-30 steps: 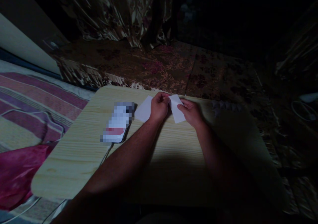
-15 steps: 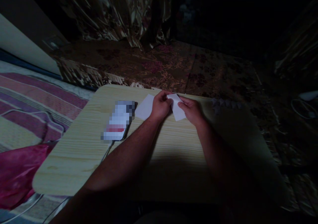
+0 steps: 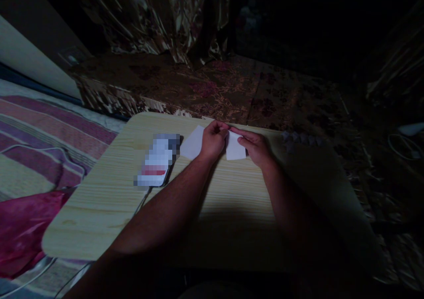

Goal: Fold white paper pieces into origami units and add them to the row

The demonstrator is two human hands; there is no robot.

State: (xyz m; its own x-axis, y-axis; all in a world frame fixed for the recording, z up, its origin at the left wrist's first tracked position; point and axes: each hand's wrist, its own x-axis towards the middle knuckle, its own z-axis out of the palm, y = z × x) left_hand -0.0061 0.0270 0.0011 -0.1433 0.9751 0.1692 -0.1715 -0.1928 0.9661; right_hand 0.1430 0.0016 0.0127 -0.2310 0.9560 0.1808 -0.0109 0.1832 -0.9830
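A small white sheet of paper (image 3: 236,147) is held between my two hands above the far part of the wooden table. My left hand (image 3: 213,141) pinches its upper left corner between thumb and fingers. On the right side, the thumb of my right hand (image 3: 254,144) presses the paper's edge, and its fingers reach behind the top edge towards the left fingertips. Another white paper (image 3: 193,143) lies on the table just left of my left hand, partly covered by it.
A phone (image 3: 159,160), blurred out, lies left of my forearm with a cable. Several small star-like pieces (image 3: 300,139) sit at the table's (image 3: 99,202) dark far right. A striped bed (image 3: 36,135) with a pink bag (image 3: 26,232) borders the left; a patterned cloth-covered ledge (image 3: 198,82) runs behind.
The held paper has turned, its lower edge now nearly level. My right fingers have stretched left along its top edge. The left hand has barely moved.
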